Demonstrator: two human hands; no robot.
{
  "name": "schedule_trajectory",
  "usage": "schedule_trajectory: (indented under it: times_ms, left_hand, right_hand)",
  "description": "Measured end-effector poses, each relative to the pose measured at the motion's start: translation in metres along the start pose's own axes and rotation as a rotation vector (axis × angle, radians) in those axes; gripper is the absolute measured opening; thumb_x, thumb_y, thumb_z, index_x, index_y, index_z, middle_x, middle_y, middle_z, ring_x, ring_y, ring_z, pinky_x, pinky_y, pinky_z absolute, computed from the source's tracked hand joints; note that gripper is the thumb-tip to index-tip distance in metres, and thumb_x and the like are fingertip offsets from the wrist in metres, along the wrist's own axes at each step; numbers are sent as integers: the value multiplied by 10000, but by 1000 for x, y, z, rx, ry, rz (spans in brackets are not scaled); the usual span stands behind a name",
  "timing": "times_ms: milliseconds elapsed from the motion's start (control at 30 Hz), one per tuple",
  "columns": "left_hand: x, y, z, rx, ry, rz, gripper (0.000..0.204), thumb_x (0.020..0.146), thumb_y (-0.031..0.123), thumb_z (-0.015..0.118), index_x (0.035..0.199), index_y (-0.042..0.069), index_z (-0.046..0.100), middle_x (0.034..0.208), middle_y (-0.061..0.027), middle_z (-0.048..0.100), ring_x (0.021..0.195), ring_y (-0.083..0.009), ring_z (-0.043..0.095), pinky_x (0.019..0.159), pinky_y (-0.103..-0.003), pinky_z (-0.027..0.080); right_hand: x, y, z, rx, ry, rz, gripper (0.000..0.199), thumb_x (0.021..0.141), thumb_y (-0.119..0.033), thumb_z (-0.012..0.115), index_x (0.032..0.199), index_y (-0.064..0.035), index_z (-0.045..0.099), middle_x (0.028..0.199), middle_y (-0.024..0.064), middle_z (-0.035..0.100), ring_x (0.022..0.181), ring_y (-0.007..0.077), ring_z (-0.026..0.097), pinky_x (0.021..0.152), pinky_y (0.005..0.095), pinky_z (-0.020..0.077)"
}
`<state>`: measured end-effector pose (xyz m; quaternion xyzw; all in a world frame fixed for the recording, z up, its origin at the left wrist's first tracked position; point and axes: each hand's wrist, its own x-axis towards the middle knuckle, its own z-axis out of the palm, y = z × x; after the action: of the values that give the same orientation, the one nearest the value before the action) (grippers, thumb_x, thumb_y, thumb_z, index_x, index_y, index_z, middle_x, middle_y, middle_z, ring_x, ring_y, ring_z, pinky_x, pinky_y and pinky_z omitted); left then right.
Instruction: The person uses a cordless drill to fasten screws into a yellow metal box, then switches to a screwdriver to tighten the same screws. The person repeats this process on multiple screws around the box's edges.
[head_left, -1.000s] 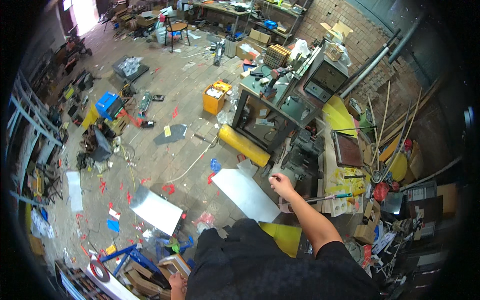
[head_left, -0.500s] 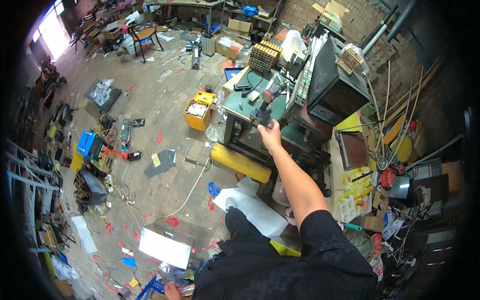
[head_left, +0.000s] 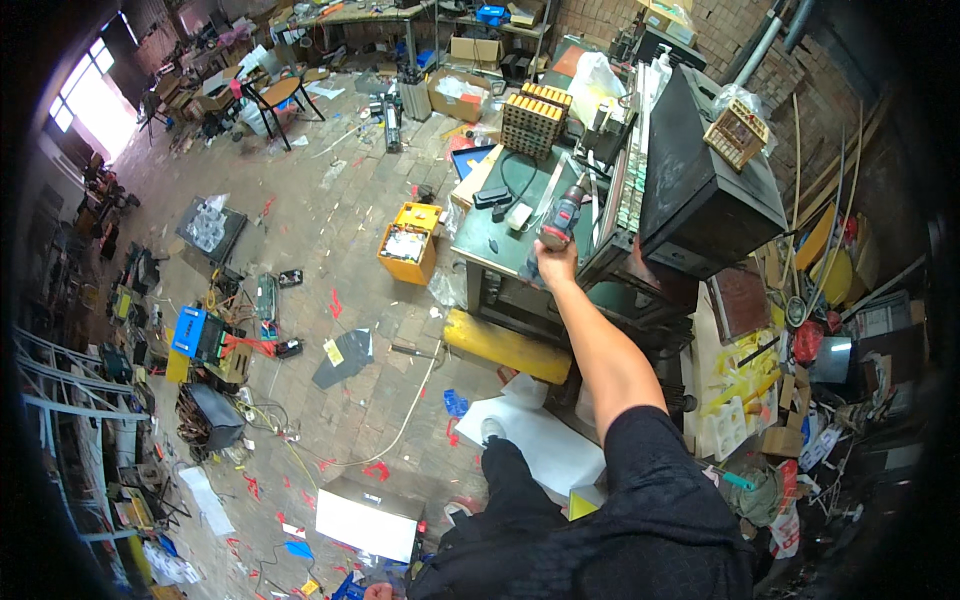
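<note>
My right hand [head_left: 556,262] has its fingers wrapped round a grey and red handheld power tool [head_left: 563,218], held over the green metal workbench [head_left: 500,240] so it's easy to set down. My left hand [head_left: 378,591] is barely showing at the bottom edge; can't tell what its fingers are doing.

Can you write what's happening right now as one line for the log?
right hand: gripping red-and-grey power tool | over green workbench | left hand: low at picture's bottom edge, grip unclear | yellow crate on floor beside bench

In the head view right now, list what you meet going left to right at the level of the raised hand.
Yellow crate → green workbench top → right hand gripping a red-and-grey power tool → big black box.
</note>
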<state>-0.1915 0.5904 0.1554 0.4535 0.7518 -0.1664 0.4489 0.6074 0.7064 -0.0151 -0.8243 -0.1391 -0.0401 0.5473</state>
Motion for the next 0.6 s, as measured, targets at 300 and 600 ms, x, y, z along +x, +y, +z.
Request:
schedule_trajectory:
  times_ms: [300,600]
  left_hand:
    - [158,-37,17,37,64,726,321,958,266,713,1061,-38,717,961,-150,768,877,-241,736,826,-380,573]
    - [47,52,47,-87,-534,1045,257,1060,197,664,1205,-15,661,1024,-86,735,912,-150,709,829,-312,592]
  right_hand:
    - [-230,-155,-219,9,-329,-588,337,845,10,765,1166,-63,693,1058,94,740,971,257,718,893,365,564]
    - [-501,-197,-399,759,-400,240,462,847,33,643,1306,31,590,958,31,689,964,183,688,1038,408,539]
